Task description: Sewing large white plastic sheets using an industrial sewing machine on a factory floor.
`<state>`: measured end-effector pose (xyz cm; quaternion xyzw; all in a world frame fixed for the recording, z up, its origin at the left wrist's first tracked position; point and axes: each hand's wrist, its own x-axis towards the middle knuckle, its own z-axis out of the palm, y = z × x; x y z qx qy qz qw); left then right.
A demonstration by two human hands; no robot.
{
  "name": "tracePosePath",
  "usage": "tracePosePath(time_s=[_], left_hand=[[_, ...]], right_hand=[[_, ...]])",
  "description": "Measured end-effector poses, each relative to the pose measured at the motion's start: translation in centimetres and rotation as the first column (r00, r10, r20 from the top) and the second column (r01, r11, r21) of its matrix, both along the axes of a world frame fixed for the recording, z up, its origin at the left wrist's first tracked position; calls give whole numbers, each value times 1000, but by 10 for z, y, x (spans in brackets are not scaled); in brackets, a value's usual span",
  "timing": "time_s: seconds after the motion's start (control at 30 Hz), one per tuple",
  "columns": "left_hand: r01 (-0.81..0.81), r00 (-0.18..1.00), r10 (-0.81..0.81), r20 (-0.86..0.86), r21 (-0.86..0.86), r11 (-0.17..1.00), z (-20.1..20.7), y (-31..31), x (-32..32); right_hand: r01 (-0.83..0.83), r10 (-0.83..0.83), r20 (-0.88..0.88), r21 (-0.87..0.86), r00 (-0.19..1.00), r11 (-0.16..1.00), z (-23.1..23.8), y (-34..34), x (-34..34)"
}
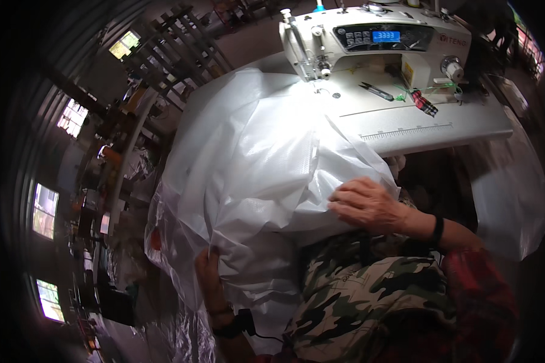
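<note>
A large white plastic sheet [254, 163] spreads in folds from the sewing machine's [375, 39] needle area down over the table's near edge and toward my lap. At its lower left, my left hand [208, 269] pinches a fold of it. My right hand [369, 204] lies farther right and nearer the machine, its fingers bent and pressed together on the sheet; the fingertips are partly hidden. Under the machine's needle, bright lamplight washes out the sheet's far end.
On the pale machine table [430, 130] lie thread snips [376, 91] and a red checked cloth bundle [425, 103] with green thread. Translucent plastic [511, 193] hangs at the right. A camouflage cloth [369, 296] covers my lap. Cluttered shelving [124, 175] stands to the left.
</note>
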<state>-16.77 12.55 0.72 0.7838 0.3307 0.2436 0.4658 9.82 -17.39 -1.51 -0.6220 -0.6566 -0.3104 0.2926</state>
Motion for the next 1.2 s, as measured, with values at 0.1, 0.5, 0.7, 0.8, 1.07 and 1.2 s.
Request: tracePosePath(time_s=[0.1, 0.5, 0.7, 0.8, 1.07, 1.2], left_hand=[[77, 985, -16, 172, -359, 930, 10, -4, -5], [-70, 954, 180, 240, -404, 912, 72, -70, -6], [9, 956, 83, 280, -312, 950, 73, -72, -3], [77, 977, -7, 213, -322, 943, 42, -47, -28], [274, 960, -270, 66, -59, 960, -25, -140, -46], [133, 970, -105, -217, 118, 984, -137, -136, -44]], right_hand=[[135, -250, -108, -607, 962, 783, -99, 11, 23], [-709, 125, -990, 132, -61, 693, -4, 85, -51], [-408, 361, -918, 397, -166, 822, -2, 106, -66], [-498, 87, -983, -4, 160, 867, 18, 103, -56], [-736, 335, -877, -29, 343, 677, 34, 143, -33], [-741, 293, -934, 48, 205, 670, 57, 156, -33]])
